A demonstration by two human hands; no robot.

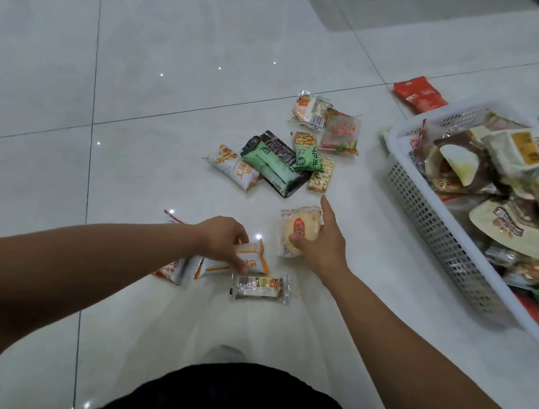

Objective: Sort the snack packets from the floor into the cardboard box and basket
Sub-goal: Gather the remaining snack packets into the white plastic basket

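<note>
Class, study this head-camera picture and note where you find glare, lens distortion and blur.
Head view: small white glints dot the glossy floor, one above the orange packet in the left hand; the forearms balloon toward the lower corners, a wide-angle effect; the basket and its contents smear toward the right edge; the green packet mid-frame is fairly sharp.

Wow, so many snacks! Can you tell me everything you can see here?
floor: one, shiny white tiles, under everything
basket: one, white plastic, right side, heaped with packets
red packet: one, red, floor beyond the basket
pile of packets: six, green, white-orange, clear, mid-floor
round cake packet: one, pale yellow, under right hand
white-orange packet: one, white and orange, pinched by left hand
barcode packet: one, clear, nearest the person
red-white packet: one, red and white, partly hidden, far left
dark clothing: one, black, bottom edge
left hand: one, pinches the white-orange packet
right hand: one, thumb on round cake packet
</note>
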